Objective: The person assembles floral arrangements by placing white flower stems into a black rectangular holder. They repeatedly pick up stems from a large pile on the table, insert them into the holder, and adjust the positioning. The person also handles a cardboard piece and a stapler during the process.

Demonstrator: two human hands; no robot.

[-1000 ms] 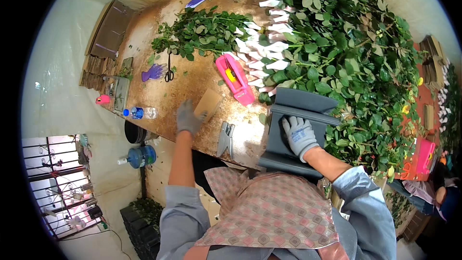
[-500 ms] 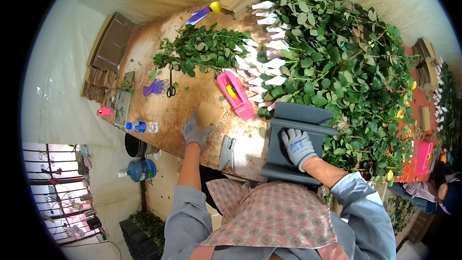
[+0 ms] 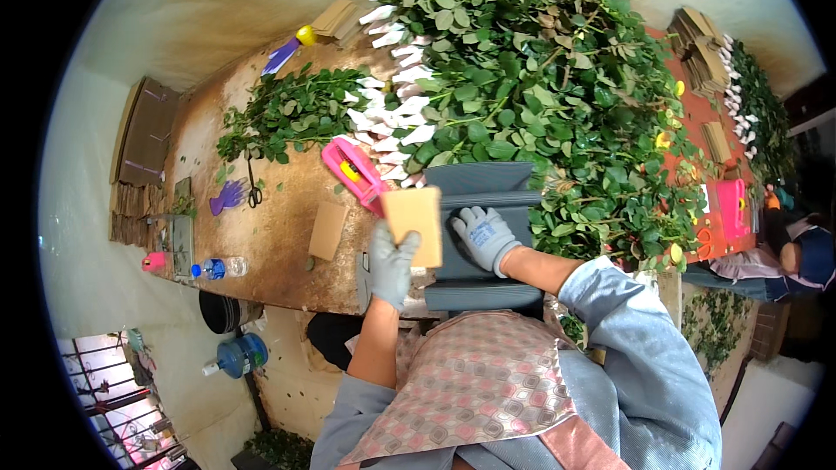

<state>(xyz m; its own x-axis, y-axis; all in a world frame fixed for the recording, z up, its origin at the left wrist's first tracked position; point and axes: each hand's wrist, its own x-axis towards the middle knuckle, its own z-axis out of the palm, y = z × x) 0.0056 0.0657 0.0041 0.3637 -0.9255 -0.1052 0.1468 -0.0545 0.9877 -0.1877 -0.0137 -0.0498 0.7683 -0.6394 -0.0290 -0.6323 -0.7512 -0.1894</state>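
Observation:
My left hand [image 3: 391,268], in a grey work glove, grips a flat piece of cardboard [image 3: 425,224] and holds it up beside the dark grey plastic trough [image 3: 481,178]. My right hand [image 3: 488,239], gloved the same way, rests in the trough with its fingers lying on the surface, holding nothing. Left of my left hand, another cardboard piece [image 3: 327,231] lies on the table. A metal stapler [image 3: 363,283] is partly hidden behind my left wrist. Just beyond the cardboard sits a pink tape dispenser [image 3: 355,176].
Leafy stems [image 3: 540,78] with white-wrapped heads are heaped behind and right of the trough; a smaller bunch [image 3: 292,109] lies left. Scissors [image 3: 253,190], a purple glove [image 3: 228,198] and a water bottle [image 3: 219,269] lie on the table [image 3: 279,270]. Another person [image 3: 801,261] is at far right.
My left hand has lifted a cardboard piece off the table and carried it right, toward the trough. My right hand stays in the trough. The whole view has shifted.

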